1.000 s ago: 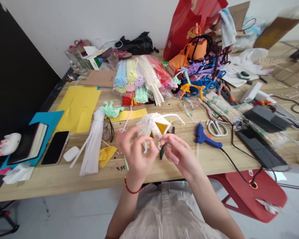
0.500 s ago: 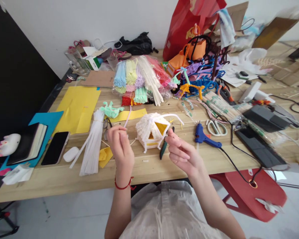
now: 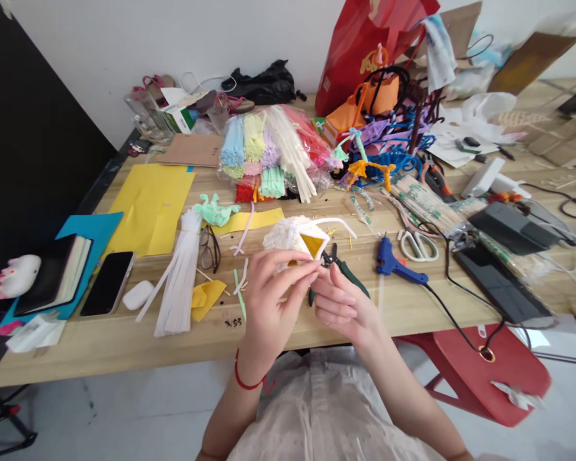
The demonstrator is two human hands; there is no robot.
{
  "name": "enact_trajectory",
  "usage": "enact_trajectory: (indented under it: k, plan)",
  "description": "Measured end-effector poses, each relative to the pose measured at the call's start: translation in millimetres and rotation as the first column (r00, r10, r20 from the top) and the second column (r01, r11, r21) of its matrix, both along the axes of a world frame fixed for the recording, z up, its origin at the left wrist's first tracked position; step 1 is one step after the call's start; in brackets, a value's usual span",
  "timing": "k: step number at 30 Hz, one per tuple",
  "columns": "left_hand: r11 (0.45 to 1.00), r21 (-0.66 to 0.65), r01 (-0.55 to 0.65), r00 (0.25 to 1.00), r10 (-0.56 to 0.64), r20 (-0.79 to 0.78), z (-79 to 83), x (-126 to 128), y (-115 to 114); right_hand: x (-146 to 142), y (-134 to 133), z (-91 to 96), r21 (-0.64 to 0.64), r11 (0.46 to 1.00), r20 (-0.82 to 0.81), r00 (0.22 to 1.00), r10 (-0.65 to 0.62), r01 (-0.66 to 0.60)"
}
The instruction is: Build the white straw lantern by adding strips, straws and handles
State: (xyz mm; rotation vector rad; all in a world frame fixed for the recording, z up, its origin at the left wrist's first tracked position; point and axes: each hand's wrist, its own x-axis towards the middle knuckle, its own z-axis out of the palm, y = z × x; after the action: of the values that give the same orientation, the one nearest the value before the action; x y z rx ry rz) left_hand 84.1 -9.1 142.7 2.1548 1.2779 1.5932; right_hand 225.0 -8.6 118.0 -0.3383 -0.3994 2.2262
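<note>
My left hand [image 3: 274,298] and my right hand [image 3: 342,296] meet at the fingertips just above the front part of the table. Thumb and fingers of the left are pinched against the right's fingertips. On the right, the fingers curl in with the thumb close to them. Whatever may lie between the fingertips is too small or too covered to make out. Behind them sits a small white house-like piece of pipe cleaners [image 3: 288,235] with a yellow inner panel; its lower part is hidden by my hands. Green-handled pliers [image 3: 348,276] lie beside my right hand.
A blue glue gun [image 3: 397,261] and white-handled scissors [image 3: 418,246] lie to the right. White pipe cleaners [image 3: 175,282], eyeglasses [image 3: 210,248] and a phone [image 3: 108,283] are on the left. Bagged coloured pipe cleaners [image 3: 269,150] and a red bag [image 3: 360,51] stand behind.
My hands, apart before, have come together at the fingertips. The left hand moved right, uncovering the eyeglasses and some strips, and now covers the lower part of the white piece.
</note>
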Motion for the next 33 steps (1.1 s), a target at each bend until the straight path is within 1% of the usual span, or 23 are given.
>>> enact_trajectory:
  k: [2, 5, 10, 13, 16, 19, 21, 24, 29, 33]
  plan:
    - [0.999, -0.007, 0.031, 0.999, -0.031, 0.013, 3.5, 4.6, -1.3, -2.0, 0.1, 0.4, 0.011, 1.0, 0.01, 1.0, 0.004, -0.004]
    - [0.999, -0.016, 0.042, 0.999, -0.041, 0.033, 4.4, 7.4, -1.0, -4.1, -0.4, 2.4, 0.012, 1.0, 0.04, 0.999, -0.019, 0.018]
    - [1.0, -0.001, -0.001, 1.0, 0.001, -0.013, 4.9, 7.6, -1.5, -5.6, -3.3, 4.8, 0.025, 0.99, 0.163, 0.977, -0.14, 0.138]
    - [0.997, 0.066, -0.049, 0.991, 0.057, -0.121, 6.6, 6.7, -3.6, -5.9, -4.8, 4.6, 0.032, 0.984, 0.194, 0.964, -0.179, 0.176]
    - [0.98, 0.189, -0.066, 0.957, 0.116, -0.266, 7.9, 4.9, -5.5, -6.6, -6.1, 5.1, 0.03, 0.982, 0.197, 0.962, -0.188, 0.186]
    - [0.958, 0.279, -0.072, 0.93, 0.166, -0.329, 8.0, 3.8, -4.9, -7.7, -6.9, 6.2, 0.02, 0.984, 0.197, 0.964, -0.177, 0.177]
    - [0.957, 0.28, -0.077, 0.934, 0.167, -0.316, 7.4, 4.3, -3.0, -8.3, -6.8, 6.6, 0.011, 0.987, 0.2, 0.967, -0.16, 0.161]
    - [0.97, 0.234, -0.07, 0.952, 0.134, -0.273, 5.8, 5.9, 0.5, -8.0, -5.6, 5.8, 0.013, 0.992, 0.193, 0.973, -0.124, 0.124]
    - [0.979, 0.196, -0.053, 0.972, 0.095, -0.214, 2.1, 7.0, 3.9, -5.6, -3.7, 3.3, 0.037, 0.992, 0.219, 0.968, -0.123, 0.118]
    - [0.983, 0.178, -0.035, 0.978, 0.07, -0.195, 1.0, 6.5, 4.1, -4.7, -3.7, 3.3, 0.035, 0.997, 0.18, 0.98, -0.081, 0.075]
